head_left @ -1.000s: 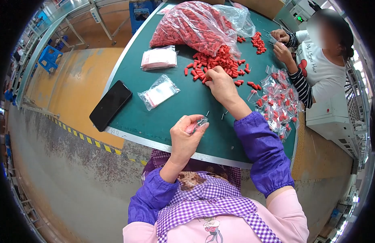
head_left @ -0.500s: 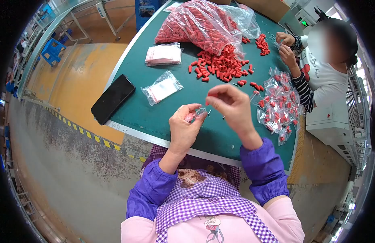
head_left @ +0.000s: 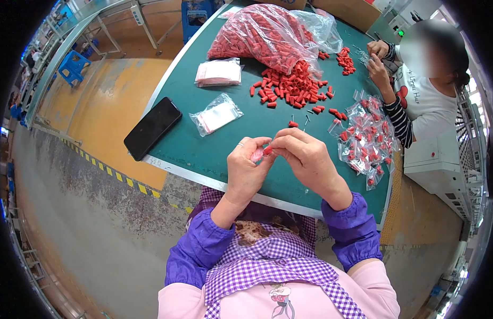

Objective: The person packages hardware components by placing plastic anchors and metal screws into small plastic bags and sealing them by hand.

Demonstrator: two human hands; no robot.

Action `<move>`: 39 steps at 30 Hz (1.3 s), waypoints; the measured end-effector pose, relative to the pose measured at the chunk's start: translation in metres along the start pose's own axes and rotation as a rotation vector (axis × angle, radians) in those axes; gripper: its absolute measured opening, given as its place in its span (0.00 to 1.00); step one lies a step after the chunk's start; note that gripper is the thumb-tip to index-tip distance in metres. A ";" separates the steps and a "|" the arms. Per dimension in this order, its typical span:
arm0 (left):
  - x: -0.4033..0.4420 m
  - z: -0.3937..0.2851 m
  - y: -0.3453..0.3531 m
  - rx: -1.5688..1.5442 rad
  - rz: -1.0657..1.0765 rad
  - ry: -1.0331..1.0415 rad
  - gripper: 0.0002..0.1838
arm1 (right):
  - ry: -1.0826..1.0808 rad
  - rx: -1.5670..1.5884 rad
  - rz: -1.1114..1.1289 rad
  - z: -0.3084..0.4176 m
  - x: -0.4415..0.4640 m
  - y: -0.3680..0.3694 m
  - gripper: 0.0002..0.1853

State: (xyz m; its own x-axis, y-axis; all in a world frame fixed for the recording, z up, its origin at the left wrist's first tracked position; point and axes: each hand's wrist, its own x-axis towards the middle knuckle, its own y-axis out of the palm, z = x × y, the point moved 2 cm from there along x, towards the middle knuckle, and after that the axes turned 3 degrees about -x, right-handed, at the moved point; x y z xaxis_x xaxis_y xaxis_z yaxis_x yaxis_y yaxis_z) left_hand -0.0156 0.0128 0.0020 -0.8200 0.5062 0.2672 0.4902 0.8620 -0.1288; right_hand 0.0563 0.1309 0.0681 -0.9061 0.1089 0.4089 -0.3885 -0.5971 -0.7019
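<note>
My left hand (head_left: 246, 166) pinches a small clear plastic bag (head_left: 257, 154) with a pinkish tint, held above the near edge of the table. Against the bag's mouth, my right hand (head_left: 307, 159) has its fingertips closed on a red plastic cap (head_left: 267, 151). Whether the cap is inside the bag is hidden by the fingers. Just beyond the hands lie a single red cap (head_left: 293, 124) and a few small screws (head_left: 306, 123). Farther back is a loose pile of red caps (head_left: 291, 87), spilling from a large clear bag (head_left: 259, 37).
Filled small bags (head_left: 366, 133) are heaped at the right. To the left lie a black phone (head_left: 152, 128), a packet of flat bags (head_left: 217, 115) and a stack of bags (head_left: 218, 72). Across the green table (head_left: 204, 159), a co-worker's hands (head_left: 378, 59) handle small pieces.
My right hand has come down and left with the red cap, meeting the bag in my left hand. The left hand has stayed nearly in place.
</note>
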 end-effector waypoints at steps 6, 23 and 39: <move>-0.001 -0.009 0.000 0.066 0.035 0.112 0.13 | -0.043 -0.026 0.088 0.004 0.004 0.003 0.06; 0.005 -0.007 -0.007 -0.810 0.220 -0.494 0.20 | 0.607 0.876 0.042 -0.038 -0.014 0.017 0.10; -0.001 0.012 -0.005 -0.861 0.041 -0.709 0.08 | 0.673 1.001 -0.124 -0.048 -0.022 0.026 0.08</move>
State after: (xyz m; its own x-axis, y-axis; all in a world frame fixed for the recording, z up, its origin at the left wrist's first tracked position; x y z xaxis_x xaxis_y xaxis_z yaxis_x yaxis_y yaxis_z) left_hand -0.0212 0.0082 -0.0090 -0.6472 0.6704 -0.3629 0.3364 0.6783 0.6532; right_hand 0.0583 0.1514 0.0123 -0.8935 0.4226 -0.1520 -0.4467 -0.8713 0.2033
